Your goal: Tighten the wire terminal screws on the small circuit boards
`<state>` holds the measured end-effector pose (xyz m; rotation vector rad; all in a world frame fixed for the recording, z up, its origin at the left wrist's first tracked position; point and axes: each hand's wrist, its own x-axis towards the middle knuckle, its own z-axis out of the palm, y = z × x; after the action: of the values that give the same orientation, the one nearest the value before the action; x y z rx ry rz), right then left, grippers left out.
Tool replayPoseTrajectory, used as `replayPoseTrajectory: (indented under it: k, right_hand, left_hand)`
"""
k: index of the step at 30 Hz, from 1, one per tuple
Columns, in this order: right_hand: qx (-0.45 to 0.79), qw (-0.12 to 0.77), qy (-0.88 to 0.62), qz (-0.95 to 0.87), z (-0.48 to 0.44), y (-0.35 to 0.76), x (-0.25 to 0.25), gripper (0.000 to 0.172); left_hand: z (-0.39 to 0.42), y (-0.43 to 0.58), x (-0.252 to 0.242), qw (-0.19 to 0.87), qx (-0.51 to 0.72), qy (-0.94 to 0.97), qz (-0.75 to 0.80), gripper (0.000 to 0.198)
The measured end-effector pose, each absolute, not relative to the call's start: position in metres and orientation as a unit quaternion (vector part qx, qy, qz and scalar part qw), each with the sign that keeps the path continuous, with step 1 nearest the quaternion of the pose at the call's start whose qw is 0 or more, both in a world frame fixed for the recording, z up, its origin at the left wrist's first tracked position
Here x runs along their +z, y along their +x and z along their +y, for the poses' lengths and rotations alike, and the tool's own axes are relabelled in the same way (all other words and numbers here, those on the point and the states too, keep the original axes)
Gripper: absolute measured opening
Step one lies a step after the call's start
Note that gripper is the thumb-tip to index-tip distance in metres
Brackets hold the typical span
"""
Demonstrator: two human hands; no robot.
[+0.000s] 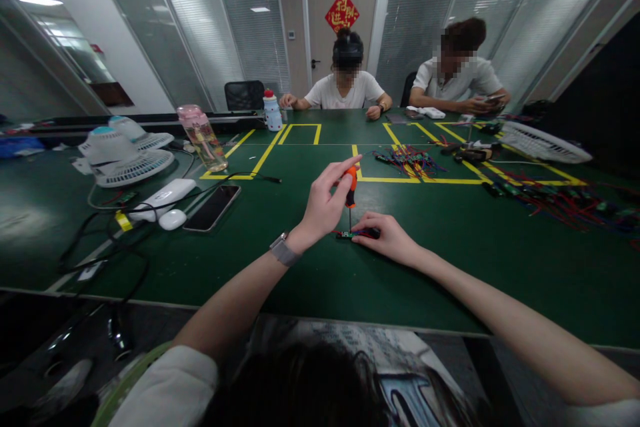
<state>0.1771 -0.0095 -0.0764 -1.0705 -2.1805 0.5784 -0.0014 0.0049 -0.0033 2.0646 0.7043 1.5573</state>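
An orange and black screwdriver [351,188] stands upright, its tip on a small green circuit board [344,235] that lies on the table. My left hand [327,199] is wrapped round the top of its handle, index finger stretched over it. Low on the table, my right hand [387,237] pinches the board's right end, where red and blue wires and a dark part show between the fingers. Part of the board is hidden by the fingertips.
Left are a phone [213,207], a white mouse [173,219], cables, white fans [127,157] and a pink-lided bottle [203,138]. Wired boards lie in a pile [410,161] ahead and a heap [565,203] at right, near a white basket [545,142]. Two people sit opposite.
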Motion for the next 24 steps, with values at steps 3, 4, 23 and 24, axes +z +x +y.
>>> replayPoseTrajectory:
  k: [3, 4, 23, 24]
  right_hand:
    - [0.22, 0.319, -0.403, -0.829, -0.0092, 0.1777, -0.0771, 0.012]
    - [0.22, 0.32, -0.401, -0.83, -0.0091, 0.1778, -0.0772, 0.012]
    - [0.219, 0.322, -0.401, -0.829, -0.009, 0.1775, -0.0783, 0.012]
    - [0.219, 0.321, -0.401, -0.829, -0.009, 0.1774, -0.0781, 0.012]
  left_hand:
    - [0.0057, -0.0005, -0.0043, 0.243, 0.575, 0.74, 0.25, 0.032]
    - [0.0058, -0.0004, -0.0043, 0.229, 0.579, 0.739, 0.258, 0.03]
    - [0.0035, -0.0016, -0.0031, 0.184, 0.569, 0.759, 0.257, 0.028]
    - [0.0033, -0.0014, -0.0031, 0.193, 0.569, 0.758, 0.253, 0.03]
